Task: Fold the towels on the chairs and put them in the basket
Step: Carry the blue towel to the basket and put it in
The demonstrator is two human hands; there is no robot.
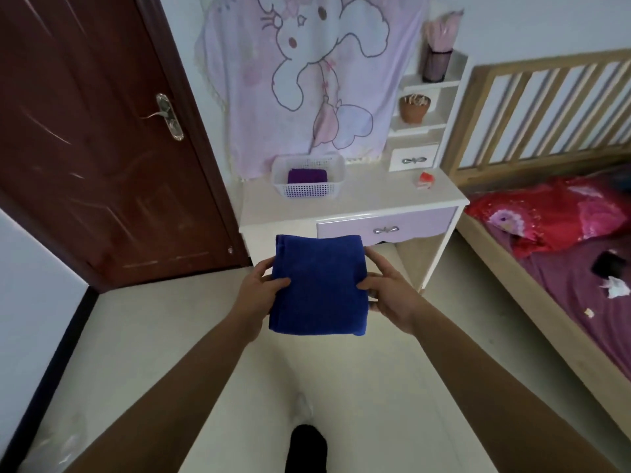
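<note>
Centre frame: folded blue towel (317,285) pinched flat by left hand (261,291) and right hand (389,295), keeping folds intact; white basket (309,191), upper centre, already holds purple towel (307,175).

**No legible text in bedroom scene**

No words, labels, brands or numbers can be read anywhere in view. The hanging cloth (307,80) above the desk (358,196) carries only a cartoon animal drawing, without lettering. A small red box (426,180) on the desk shows markings too blurred to make out.
</note>
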